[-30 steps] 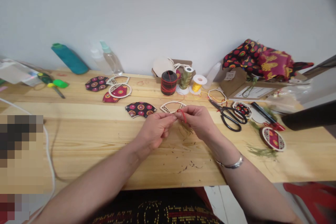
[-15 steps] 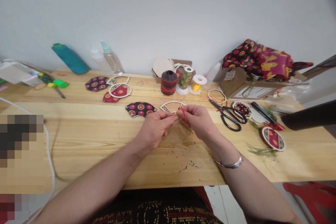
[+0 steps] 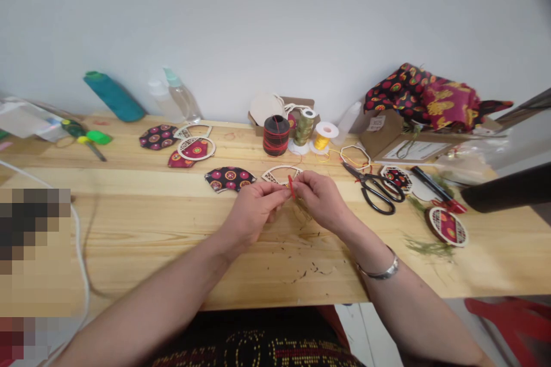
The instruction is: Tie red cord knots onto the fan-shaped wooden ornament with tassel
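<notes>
Over the middle of the wooden table [image 3: 172, 269], my two hands meet fingertip to fingertip. A short loop of red cord [image 3: 291, 186] shows between them, with thin olive-green threads [image 3: 303, 209] hanging below. My left hand [image 3: 253, 209] pinches at the cord's left side; what exactly sits in its fingertips is hidden. Thumb and finger of my right hand [image 3: 321, 200] are closed on the red cord. Just behind the hands lie a fan-shaped wooden frame [image 3: 282, 174] and a dark patterned fabric fan piece [image 3: 230, 179].
Black-handled scissors [image 3: 379, 192] lie right of my hands. Thread spools stand behind, one red and black [image 3: 276, 136], one yellow [image 3: 323, 137]. A cardboard box [image 3: 387, 135] with patterned cloth [image 3: 413, 94] sits back right. A white cable [image 3: 80, 241] runs along the left.
My right hand has shifted slightly and its fingers have moved on the red cord, which now stands more upright between the hands. My left hand stays nearly in place.
</notes>
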A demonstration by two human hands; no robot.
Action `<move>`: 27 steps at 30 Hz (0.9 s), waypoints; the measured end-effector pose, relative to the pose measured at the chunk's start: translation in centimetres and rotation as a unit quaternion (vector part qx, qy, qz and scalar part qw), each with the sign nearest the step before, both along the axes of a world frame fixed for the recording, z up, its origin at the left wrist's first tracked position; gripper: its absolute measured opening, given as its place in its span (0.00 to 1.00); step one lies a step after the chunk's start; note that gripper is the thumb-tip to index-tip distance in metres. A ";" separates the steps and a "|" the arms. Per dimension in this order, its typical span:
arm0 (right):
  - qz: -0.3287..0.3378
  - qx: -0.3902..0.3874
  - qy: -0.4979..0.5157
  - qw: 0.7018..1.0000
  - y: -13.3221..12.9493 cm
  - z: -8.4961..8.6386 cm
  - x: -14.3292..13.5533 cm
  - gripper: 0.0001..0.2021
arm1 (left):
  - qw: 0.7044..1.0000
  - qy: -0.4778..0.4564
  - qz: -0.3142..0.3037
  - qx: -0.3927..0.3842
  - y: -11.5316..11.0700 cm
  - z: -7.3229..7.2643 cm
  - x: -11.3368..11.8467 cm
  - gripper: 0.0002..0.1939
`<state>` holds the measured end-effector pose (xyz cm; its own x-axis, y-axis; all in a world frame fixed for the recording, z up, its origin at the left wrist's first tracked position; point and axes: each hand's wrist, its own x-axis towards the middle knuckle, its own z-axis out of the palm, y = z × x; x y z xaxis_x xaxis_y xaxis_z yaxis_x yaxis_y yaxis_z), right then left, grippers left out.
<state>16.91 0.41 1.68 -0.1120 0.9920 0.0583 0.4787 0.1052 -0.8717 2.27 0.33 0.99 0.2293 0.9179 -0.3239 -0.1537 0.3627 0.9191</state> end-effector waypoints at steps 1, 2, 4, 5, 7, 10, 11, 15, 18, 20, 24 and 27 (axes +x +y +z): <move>0.000 0.001 0.001 1.000 0.0 0.0 0.0 0.10 | 1.000 0.006 -0.005 0.003 0.0 0.1 -0.1 0.09; 0.001 0.002 0.002 1.000 0.1 0.0 0.1 0.10 | 1.000 0.013 -0.008 0.007 0.1 0.2 -0.1 0.09; -0.002 0.004 0.006 1.000 0.2 0.0 0.2 0.11 | 1.000 0.024 -0.004 0.012 0.1 0.3 -0.3 0.09; -0.007 0.004 0.007 1.000 0.3 -0.1 0.3 0.11 | 1.000 0.024 0.004 0.013 0.1 0.3 -0.3 0.09; -0.018 0.005 0.006 1.000 0.4 -0.2 0.4 0.11 | 0.999 0.018 0.022 0.017 0.1 0.2 -0.5 0.09; -0.038 0.019 -0.004 0.999 0.4 -0.3 0.5 0.11 | 0.999 0.007 0.028 0.029 0.1 0.2 -0.5 0.08; -0.044 0.025 -0.008 0.999 0.4 -0.3 0.5 0.10 | 0.999 0.001 0.020 0.036 0.1 0.1 -0.5 0.07; -0.053 0.021 0.015 0.998 0.4 -0.5 0.5 0.10 | 0.998 -0.006 -0.031 0.055 -0.1 0.1 -0.4 0.06; -0.048 -0.025 0.075 0.996 0.4 -0.6 0.5 0.11 | 0.995 0.046 -0.062 0.058 -0.3 0.1 -0.2 0.06; -0.044 -0.071 0.132 0.988 0.4 -0.6 0.4 0.12 | 0.990 0.099 -0.066 0.076 -0.4 0.1 -0.2 0.06; -0.043 -0.144 0.251 0.956 0.3 -0.3 0.1 0.14 | 0.972 0.169 -0.046 0.156 -0.4 -0.1 -0.1 0.05; -0.035 -0.174 0.314 0.933 0.2 -0.2 0.0 0.17 | 0.954 0.186 -0.036 0.231 -0.4 -0.4 -0.2 0.05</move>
<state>16.88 0.64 1.52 -0.0989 0.9668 -0.2354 -0.1433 -0.2480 -0.9581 2.09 -0.08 0.54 0.2447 0.9687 0.0407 0.2238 -0.0973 0.9698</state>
